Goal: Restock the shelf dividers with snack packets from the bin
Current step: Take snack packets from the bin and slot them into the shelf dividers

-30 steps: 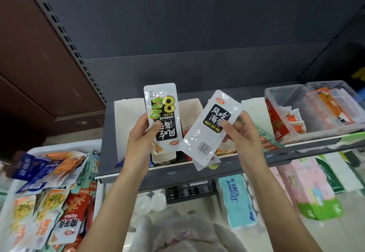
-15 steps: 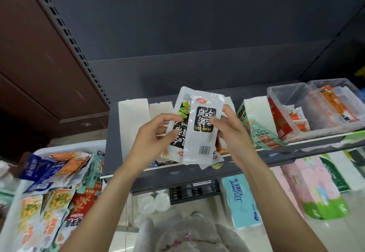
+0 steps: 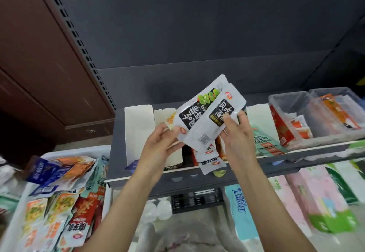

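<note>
Two white snack packets with black labels overlap above the shelf. My left hand (image 3: 161, 143) grips the bottom corner of the rear packet (image 3: 194, 113), which shows green leaves. My right hand (image 3: 238, 131) pinches the front packet (image 3: 212, 125), thumb on its black label, barcode facing me. Below them stand white cardboard shelf dividers (image 3: 139, 131) on the grey shelf (image 3: 197, 178), with more white packets (image 3: 210, 163) poking out of one slot. The white bin (image 3: 17, 210) at lower left is full of assorted snack packets (image 3: 63, 192).
Clear plastic tubs (image 3: 308, 113) with red and orange packets sit on the shelf at right. A teal packet (image 3: 264, 141) leans by a divider. Tissue packs (image 3: 320, 198) fill the lower shelf at right. A brown cabinet (image 3: 39, 64) stands at left.
Both hands brought the two packets together from held apart to overlapping, then tilted the stacked pair clockwise toward the right. The view shifted slightly.
</note>
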Tool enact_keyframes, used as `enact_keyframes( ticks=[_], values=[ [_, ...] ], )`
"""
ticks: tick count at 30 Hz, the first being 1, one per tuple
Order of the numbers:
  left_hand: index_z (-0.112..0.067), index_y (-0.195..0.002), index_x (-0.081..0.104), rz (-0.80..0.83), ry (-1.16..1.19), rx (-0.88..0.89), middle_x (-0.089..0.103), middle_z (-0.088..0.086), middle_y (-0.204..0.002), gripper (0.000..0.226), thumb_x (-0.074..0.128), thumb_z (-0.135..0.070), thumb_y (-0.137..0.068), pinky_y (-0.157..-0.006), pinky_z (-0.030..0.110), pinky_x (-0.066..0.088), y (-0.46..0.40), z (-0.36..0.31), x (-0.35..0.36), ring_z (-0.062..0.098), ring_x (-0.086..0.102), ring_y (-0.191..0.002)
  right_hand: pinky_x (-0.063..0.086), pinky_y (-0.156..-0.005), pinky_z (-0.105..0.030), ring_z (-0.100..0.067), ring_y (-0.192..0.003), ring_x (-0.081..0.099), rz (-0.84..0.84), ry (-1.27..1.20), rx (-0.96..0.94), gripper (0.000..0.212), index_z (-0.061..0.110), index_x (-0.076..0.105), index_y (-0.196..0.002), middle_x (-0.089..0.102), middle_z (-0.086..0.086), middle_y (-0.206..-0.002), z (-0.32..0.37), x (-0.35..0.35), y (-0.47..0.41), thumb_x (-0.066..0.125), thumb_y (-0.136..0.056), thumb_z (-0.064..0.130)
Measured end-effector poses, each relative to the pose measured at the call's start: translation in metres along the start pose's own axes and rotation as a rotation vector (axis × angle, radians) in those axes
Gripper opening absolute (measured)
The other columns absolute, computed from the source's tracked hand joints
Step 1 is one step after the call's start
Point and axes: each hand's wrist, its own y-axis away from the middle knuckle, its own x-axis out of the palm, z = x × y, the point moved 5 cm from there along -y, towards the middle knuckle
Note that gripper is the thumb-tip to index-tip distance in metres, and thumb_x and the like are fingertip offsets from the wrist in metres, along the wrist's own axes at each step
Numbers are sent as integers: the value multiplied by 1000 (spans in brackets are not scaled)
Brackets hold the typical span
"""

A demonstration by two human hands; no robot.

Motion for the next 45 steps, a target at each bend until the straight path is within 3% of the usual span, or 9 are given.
enact_keyframes(
  ticks=[5, 10, 15, 21, 25, 31, 37, 42, 45],
  values=[
    [-19, -84, 57, -269, -86, 350, 67, -13, -77, 13, 54, -13, -95, -70, 24, 56, -13, -52, -35, 6, 63, -77, 55, -74, -21, -7, -90, 68, -47, 184, -11, 17, 15, 56, -111, 72, 7, -97, -3, -12, 3, 53, -95, 10],
    [-24, -86, 66, -413, -1025, 718, 65, -11, -68, 8, 63, -31, -90, -55, 26, 38, -15, -95, -61, 10, 51, -52, 54, -72, -20, -11, -96, 68, -72, 201, 34, 26, 14, 58, -117, 72, 3, -102, -3, -25, 1, 54, -93, 7],
    [-24, -86, 67, -251, -1360, 798, 63, -1, -54, 32, 46, -47, -88, -48, 22, 37, -20, -54, -37, 25, 60, -46, 55, -70, -20, -9, -93, 68, -72, 160, 62, 28, 18, 59, -117, 73, 5, -100, -10, -25, 6, 54, -93, 6],
    [-21, -84, 66, -90, -1571, 741, 66, -4, -60, 14, 61, -34, -88, -46, 23, 40, -19, -10, -31, 24, 62, -48, 55, -68, -23, -14, -92, 69, -58, 116, 95, 31, 18, 57, -116, 69, -3, -106, -18, -23, 8, 55, -91, 0],
    [-31, -94, 70, 114, -1597, 466, 67, -15, -104, 12, 59, -36, -91, -69, 24, 40, -13, 11, -32, 14, 63, -93, 54, -64, -20, -17, -98, 67, -96, 125, 67, 35, 15, 53, -119, 67, -3, -108, -20, -19, 7, 57, -89, -3],
    [-35, -103, 64, 239, -1619, 269, 61, -16, -109, 32, 59, -59, -82, -75, 23, 36, 0, 17, -36, 10, 54, -100, 56, -85, -45, -16, -103, 65, -92, 282, -32, 49, 30, 45, -118, 66, 4, -107, -35, -3, 1, 62, -85, -2],
    [-24, -105, 59, -60, -1240, 419, 63, -11, -101, 29, 69, -40, -82, -71, 26, 49, -5, 1, -52, 7, 60, -86, 57, -71, -25, -9, -103, 63, -38, 376, -85, 69, 39, 35, -135, 58, 0, -125, -51, 15, -4, 62, -86, -1],
    [-21, -125, 57, 42, -1586, 477, 54, 1, -126, 52, 71, -41, -79, -89, 35, 43, -33, 17, -35, 24, 53, -111, 55, -78, -20, -6, -101, 60, -54, 528, -176, 59, 28, 42, -128, 56, 6, -119, -59, 34, -10, 64, -82, -3],
    [-21, -110, 64, -30, -1473, 529, 63, 0, -111, 40, 77, -32, -74, -79, 34, 48, -40, 20, -31, 24, 61, -93, 53, -79, -16, -5, -97, 60, -66, 541, -173, 54, 18, 41, -123, 55, 12, -106, -69, 33, -10, 68, -80, -1]
  ],
)
